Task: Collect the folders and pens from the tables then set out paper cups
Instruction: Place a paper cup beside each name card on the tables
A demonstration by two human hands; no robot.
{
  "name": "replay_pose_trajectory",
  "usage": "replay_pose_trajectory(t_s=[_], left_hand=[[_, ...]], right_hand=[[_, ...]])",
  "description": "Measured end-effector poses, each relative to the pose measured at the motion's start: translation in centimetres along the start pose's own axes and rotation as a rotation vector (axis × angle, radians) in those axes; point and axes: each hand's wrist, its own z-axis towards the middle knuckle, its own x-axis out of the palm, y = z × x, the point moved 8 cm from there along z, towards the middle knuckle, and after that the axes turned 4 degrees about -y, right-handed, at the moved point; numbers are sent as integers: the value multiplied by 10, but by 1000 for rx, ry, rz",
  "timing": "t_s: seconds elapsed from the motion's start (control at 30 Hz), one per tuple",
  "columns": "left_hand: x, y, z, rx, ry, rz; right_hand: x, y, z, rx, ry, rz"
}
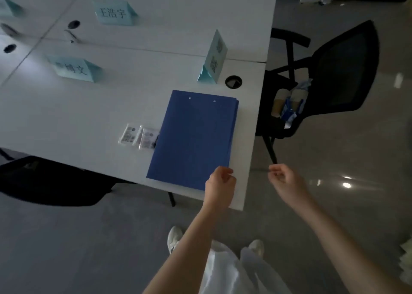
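Observation:
A stack of blue folders (194,137) lies flat near the right end of the white table (93,115). Clear pen packets (138,136) lie against the stack's left edge. My left hand (220,181) hovers over the stack's near right corner, fingers loosely curled, holding nothing. My right hand (283,177) hangs beyond the table's corner over the floor, fingers loosely curled and empty. Paper cups in a plastic sleeve (288,103) lie on the seat of a black chair (334,75) to the right of the table.
Three light blue name cards (116,12) (74,68) (214,59) stand on the table. Round cable holes (233,81) sit in the tabletop. Another black chair (51,182) stands at the near left. Grey floor lies to the right.

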Motion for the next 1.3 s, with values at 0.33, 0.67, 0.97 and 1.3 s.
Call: replay_pose_trajectory(t_s=[0.33, 0.67, 0.97, 1.3], left_hand=[[83, -77, 34, 37, -96, -6], [181, -158, 172, -28, -87, -14], [254, -218, 284, -55, -20, 110], [337, -192, 381, -516, -60, -180]], right_hand=[[-76, 6, 120, -107, 152, -125], [-113, 40, 298, -112, 343, -190], [-135, 41, 456, -129, 487, -269], [-100, 9, 622, -172, 674, -493]])
